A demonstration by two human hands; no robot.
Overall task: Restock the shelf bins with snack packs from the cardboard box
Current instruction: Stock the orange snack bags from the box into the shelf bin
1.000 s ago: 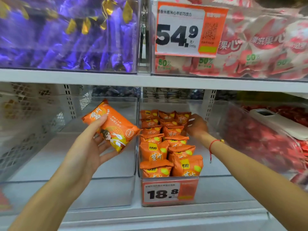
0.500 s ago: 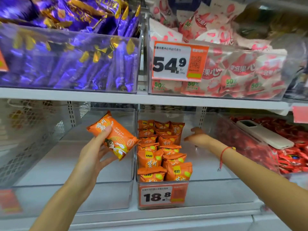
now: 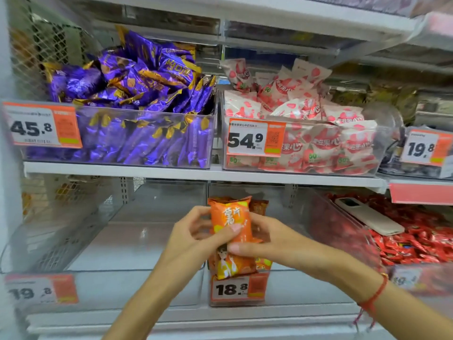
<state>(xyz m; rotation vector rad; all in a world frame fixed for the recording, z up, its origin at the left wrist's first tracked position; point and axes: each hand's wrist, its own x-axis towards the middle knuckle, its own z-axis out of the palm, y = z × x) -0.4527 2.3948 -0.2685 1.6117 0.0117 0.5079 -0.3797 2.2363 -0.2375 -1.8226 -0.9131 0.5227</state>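
White metal shelving [image 3: 117,169]: two tiers of clear plastic bins. Lower middle clear plastic bin [image 3: 306,285], tagged 18.8: rows of small orange packs, mostly hidden behind the hands. Orange foil snack pack [image 3: 231,224]: upright before that bin, pinched between left hand [image 3: 196,238] and right hand [image 3: 272,240] (both curled round it). Risk: slick foil slipping mid-transfer, toppling the standing rows.

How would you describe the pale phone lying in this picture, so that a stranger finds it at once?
Look at the lower shelf, under the bin of white and red packs with the 54.9 price tag. To the right stands a clear bin heaped with small red wrapped sweets. The phone lies flat on top of them: the only long, smooth, cream thing among crinkled red wrappers.
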